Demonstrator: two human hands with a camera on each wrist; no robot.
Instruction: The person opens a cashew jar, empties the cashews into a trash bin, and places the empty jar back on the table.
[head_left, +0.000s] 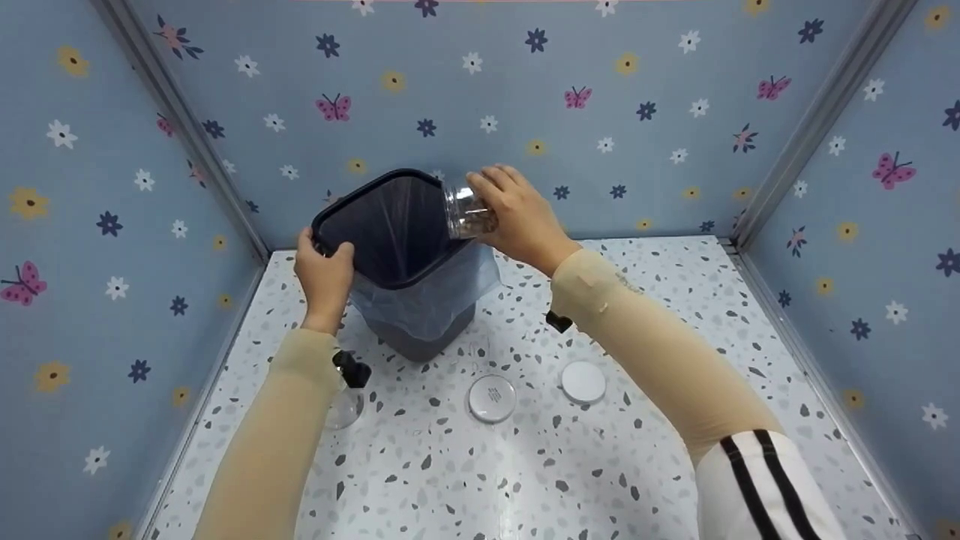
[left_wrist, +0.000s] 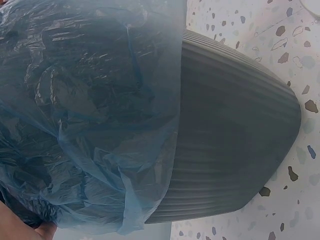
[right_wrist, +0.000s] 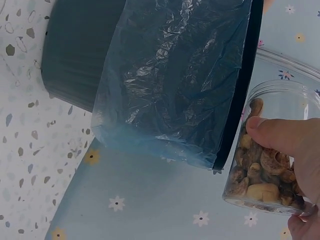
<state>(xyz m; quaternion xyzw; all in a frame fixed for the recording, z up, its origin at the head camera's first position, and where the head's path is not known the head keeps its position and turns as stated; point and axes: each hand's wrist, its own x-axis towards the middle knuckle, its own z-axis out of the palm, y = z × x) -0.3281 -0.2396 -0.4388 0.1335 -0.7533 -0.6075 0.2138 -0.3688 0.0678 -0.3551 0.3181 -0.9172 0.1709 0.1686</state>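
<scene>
A dark grey trash bin (head_left: 420, 349), lined with a translucent blue bag (head_left: 442, 292), stands tilted near the back wall. My left hand (head_left: 324, 281) grips the left side of its black rim, thumb over the edge. At the opposite side, my right hand (head_left: 523, 221) holds a clear jar (head_left: 461, 201) tipped on its side, mouth toward the bin's opening. Brown cashew-like nuts (right_wrist: 270, 165) lie within the jar in the right wrist view, one near its mouth. The left wrist view shows mostly the bag and the bin's ribbed side.
On the speckled tabletop (head_left: 525, 472) lie two round white lids, a left one (head_left: 492, 398) with print and a plain right one (head_left: 583, 382). A clear container (head_left: 345, 411) is partly hidden by my left wrist. Flowered blue panels (head_left: 487, 82) enclose the table's back and sides.
</scene>
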